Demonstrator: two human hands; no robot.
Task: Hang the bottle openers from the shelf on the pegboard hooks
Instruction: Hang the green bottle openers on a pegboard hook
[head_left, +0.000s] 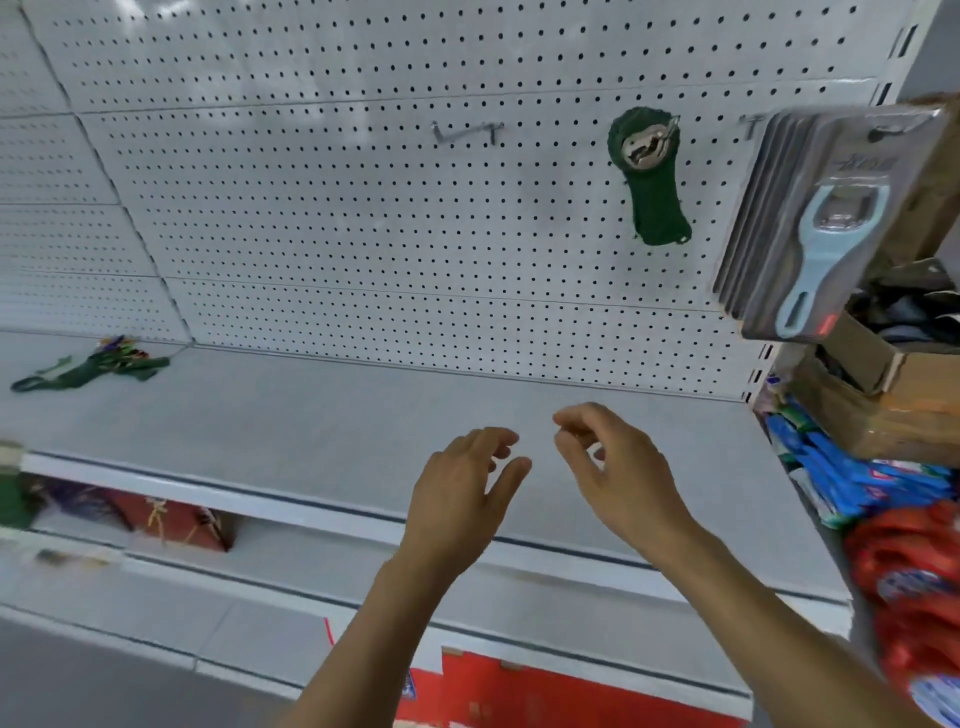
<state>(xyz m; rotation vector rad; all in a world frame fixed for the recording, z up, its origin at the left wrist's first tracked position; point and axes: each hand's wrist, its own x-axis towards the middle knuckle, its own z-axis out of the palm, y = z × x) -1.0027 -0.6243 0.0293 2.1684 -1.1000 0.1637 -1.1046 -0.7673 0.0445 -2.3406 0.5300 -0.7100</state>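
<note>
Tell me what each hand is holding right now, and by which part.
Nothing. The left hand and right hand hover above the shelf, fingers loosely curled around nothing.

Grey shelf is running below the pegboard. A small pile of green bottle openers is lying directly on it, far left, near where the shelf is meeting the pegboard's base.
</note>
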